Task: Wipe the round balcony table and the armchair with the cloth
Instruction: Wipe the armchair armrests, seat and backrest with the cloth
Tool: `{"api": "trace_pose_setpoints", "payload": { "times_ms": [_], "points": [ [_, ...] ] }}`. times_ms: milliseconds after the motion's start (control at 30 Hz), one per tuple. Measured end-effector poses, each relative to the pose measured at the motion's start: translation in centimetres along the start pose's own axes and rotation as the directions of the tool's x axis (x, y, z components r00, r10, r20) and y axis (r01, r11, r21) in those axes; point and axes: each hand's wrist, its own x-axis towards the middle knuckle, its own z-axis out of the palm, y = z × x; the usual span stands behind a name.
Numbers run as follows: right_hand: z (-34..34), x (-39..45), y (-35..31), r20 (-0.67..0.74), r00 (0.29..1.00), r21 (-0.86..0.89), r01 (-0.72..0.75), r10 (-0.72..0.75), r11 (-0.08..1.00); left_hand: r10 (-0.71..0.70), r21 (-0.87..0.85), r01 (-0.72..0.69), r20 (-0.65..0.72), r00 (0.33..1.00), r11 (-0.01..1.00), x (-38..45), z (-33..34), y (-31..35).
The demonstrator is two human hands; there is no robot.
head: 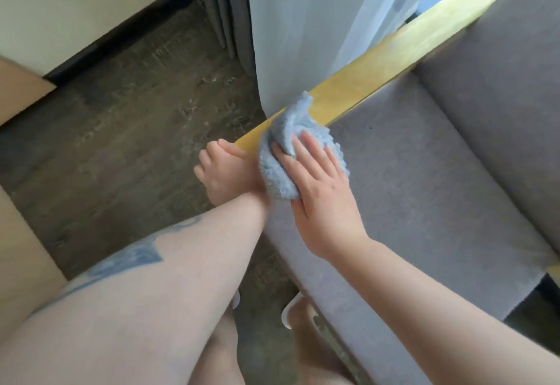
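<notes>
A dark wood-grain floor (127, 130) fills the left of the view, meeting a pale wall with a black skirting board (121, 33) at the top left, and a tan furniture edge (18, 91) cuts in at the far left. Beyond the hands, grey drapes (221, 6) hang beside a sheer white curtain (303, 21). The left hand (225, 169), its forearm bearing a blue tattoo (130, 259), is wrapped over the near end of the armchair's yellow wooden armrest (378, 72), fingers curled down the outer side. Touching it on the right is the light-blue fluffy cloth (281, 154), bunched over the armrest just where the wood meets the upholstery. The right hand (321, 187) lies flat on the cloth with fingers spread and extended, pressing it against the armrest rather than pinching it. To the right of that hand stretch the armchair's (439, 178) grey seat cushion and backrest. The round table is not in view.
</notes>
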Motion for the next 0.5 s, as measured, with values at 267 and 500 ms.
{"api": "trace_pose_setpoints", "payload": {
  "times_ms": [267,500],
  "points": [
    [0.4,5.5,5.4,0.091,0.994,-0.323,-0.025,0.058,0.946,-0.088,-0.044,0.087,-0.039,0.995,0.995,-1.0,-0.2,0.9],
    [0.5,6.3,5.3,0.279,0.944,-0.348,0.271,-0.176,0.898,-0.069,-0.032,0.069,-0.015,0.997,0.997,-0.8,-0.4,0.7]
  ]
}}
